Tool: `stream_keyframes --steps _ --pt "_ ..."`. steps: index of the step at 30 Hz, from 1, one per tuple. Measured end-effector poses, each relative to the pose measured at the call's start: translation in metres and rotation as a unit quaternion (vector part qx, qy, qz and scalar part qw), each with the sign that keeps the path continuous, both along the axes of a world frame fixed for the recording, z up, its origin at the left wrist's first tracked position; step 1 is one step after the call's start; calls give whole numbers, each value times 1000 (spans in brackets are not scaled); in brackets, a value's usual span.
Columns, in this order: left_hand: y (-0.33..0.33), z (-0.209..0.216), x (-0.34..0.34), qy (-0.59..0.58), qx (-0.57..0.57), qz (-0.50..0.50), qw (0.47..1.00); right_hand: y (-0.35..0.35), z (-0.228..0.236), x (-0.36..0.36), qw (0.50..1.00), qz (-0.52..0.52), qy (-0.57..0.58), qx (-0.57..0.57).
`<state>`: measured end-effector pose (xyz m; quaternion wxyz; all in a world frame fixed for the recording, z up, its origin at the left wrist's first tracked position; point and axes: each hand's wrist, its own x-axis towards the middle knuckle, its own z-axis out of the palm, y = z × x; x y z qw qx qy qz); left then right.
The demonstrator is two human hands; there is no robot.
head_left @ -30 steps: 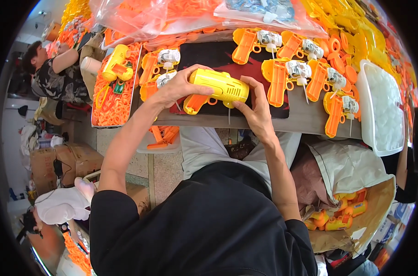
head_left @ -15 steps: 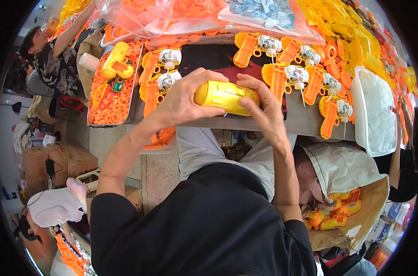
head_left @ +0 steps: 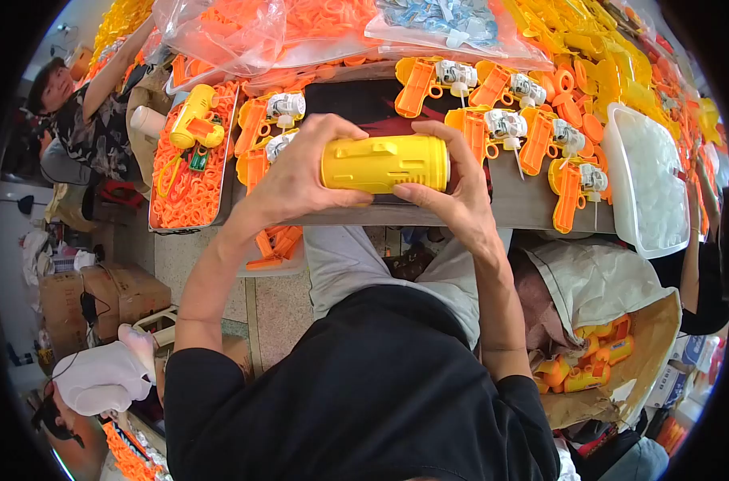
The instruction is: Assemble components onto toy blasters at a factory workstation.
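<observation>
A yellow plastic cylinder-shaped toy housing (head_left: 384, 163) lies sideways between my two hands, above the near edge of the table. My left hand (head_left: 304, 164) is closed around its left end, thumb below and fingers over the top. At the other end, by a pale rim, my right hand (head_left: 467, 192) grips it with the thumb under and the fingers behind. Orange handle pieces with white printed units (head_left: 506, 124) lie on the table to the right of my hands. More such pieces (head_left: 252, 124) lie to the left, partly hidden by my left hand.
At the left stands a tray of small orange rings (head_left: 190, 196), with a yellow toy body (head_left: 196, 116) on top. A white tub of clear parts (head_left: 652, 180) is at the right. Below it, a sack (head_left: 661, 329) holds yellow-orange pieces. Another person (head_left: 100, 104) is at far left.
Both hands have turned the yellow housing so its slotted side and pale right rim now show, and it sits level. The right thumb has moved underneath. My view has shifted slightly.
</observation>
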<state>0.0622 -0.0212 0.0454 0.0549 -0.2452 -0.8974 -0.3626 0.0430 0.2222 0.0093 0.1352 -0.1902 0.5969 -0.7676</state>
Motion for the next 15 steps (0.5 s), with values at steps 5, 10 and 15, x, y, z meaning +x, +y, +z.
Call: stream_keyframes --steps 5,10,15 --pt "20 12 -19 -84 150 -19 985 -4 35 1 967 -72 217 108" --pt "2 -16 -19 -89 326 60 939 5 -20 12 997 -5 72 12" --pt "11 -51 -21 -86 446 48 889 -15 -32 15 997 -25 -3 -68"
